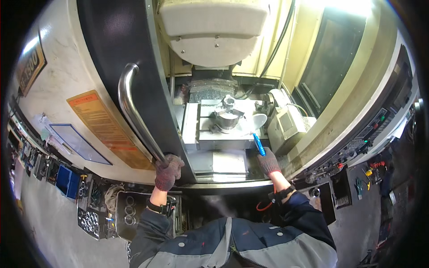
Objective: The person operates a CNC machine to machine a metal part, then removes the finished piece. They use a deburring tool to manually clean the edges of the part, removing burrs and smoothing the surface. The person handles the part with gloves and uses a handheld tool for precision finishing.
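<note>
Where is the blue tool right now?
In the head view, the blue tool is right of centre, held in the gloved right hand at the front edge of the machine table, just right of the metal workpiece.

The long shiny door handle [134, 111] is a bent metal bar on the dark door at the left (its near end is covered by a glove). The small blue tool [258, 144] points up, at the right, near the machine's metal block.

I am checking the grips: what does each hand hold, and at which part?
The left hand grips the door handle at its lower end. The right hand holds a blue tool by its lower end.
</note>
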Demonstrator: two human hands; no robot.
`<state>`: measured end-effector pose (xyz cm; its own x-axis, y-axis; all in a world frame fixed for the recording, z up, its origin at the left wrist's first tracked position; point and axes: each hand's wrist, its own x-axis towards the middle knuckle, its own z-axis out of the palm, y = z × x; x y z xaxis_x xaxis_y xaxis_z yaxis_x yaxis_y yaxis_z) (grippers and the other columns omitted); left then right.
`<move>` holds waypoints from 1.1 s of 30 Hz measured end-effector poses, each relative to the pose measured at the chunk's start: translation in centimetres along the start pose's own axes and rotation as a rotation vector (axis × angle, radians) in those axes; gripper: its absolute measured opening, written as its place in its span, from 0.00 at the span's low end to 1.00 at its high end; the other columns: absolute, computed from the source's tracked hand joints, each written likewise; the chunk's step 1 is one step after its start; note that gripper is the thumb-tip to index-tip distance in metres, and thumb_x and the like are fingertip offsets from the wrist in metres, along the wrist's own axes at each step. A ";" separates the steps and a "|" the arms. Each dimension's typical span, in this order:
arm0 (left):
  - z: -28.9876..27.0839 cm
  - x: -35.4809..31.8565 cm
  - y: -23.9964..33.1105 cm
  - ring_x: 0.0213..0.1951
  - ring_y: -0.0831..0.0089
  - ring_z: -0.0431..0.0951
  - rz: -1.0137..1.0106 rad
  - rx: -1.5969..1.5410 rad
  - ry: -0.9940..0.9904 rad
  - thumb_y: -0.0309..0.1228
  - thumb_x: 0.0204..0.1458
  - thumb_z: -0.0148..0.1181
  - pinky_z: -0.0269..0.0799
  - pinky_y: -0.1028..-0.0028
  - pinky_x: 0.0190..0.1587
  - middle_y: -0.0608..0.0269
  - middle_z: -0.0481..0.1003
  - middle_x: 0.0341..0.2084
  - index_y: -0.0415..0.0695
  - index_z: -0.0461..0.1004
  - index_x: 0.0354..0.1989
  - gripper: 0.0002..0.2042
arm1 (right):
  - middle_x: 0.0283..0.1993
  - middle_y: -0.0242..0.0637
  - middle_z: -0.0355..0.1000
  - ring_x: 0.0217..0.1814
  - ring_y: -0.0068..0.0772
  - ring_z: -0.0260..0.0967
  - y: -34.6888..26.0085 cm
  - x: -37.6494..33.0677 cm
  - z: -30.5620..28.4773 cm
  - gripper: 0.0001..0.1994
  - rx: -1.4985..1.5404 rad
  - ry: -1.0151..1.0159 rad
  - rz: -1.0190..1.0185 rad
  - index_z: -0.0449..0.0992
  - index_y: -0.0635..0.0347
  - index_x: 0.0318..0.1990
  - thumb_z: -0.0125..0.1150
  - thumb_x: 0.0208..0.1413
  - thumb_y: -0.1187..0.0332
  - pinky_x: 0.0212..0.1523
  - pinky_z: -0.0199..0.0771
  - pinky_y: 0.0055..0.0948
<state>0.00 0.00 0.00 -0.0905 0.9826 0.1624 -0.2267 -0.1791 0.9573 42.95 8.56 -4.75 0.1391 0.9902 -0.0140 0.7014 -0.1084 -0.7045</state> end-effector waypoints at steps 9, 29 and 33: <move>1.2 -0.3 -0.5 0.14 0.75 0.67 0.163 0.195 0.046 0.42 0.63 0.57 0.60 0.74 0.17 0.65 0.69 0.15 0.37 0.77 0.33 0.18 | 0.46 0.66 0.76 0.54 0.64 0.75 -1.5 6.1 0.4 0.31 0.006 -0.174 -0.017 0.79 0.69 0.47 0.57 0.62 0.42 0.55 0.72 0.51; 2.5 -1.1 0.6 0.13 0.77 0.69 0.027 0.111 0.274 0.47 0.63 0.57 0.64 0.75 0.18 0.66 0.70 0.11 0.38 0.78 0.31 0.21 | 0.44 0.63 0.78 0.50 0.63 0.76 -0.1 7.2 -1.5 0.34 0.142 -0.201 -0.023 0.78 0.71 0.47 0.54 0.63 0.39 0.56 0.71 0.48; 1.8 -1.5 -2.2 0.17 0.76 0.72 0.173 0.331 0.432 0.40 0.66 0.56 0.70 0.73 0.23 0.65 0.73 0.15 0.39 0.79 0.33 0.17 | 0.45 0.58 0.77 0.46 0.57 0.77 1.1 3.2 -3.8 0.25 0.326 -0.211 -0.021 0.75 0.68 0.52 0.60 0.61 0.52 0.53 0.74 0.44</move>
<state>2.41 -0.99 -1.95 -0.5034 0.8184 0.2773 0.1363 -0.2417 0.9607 46.88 11.32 -2.88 -0.0437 0.9919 -0.1194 0.4391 -0.0883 -0.8941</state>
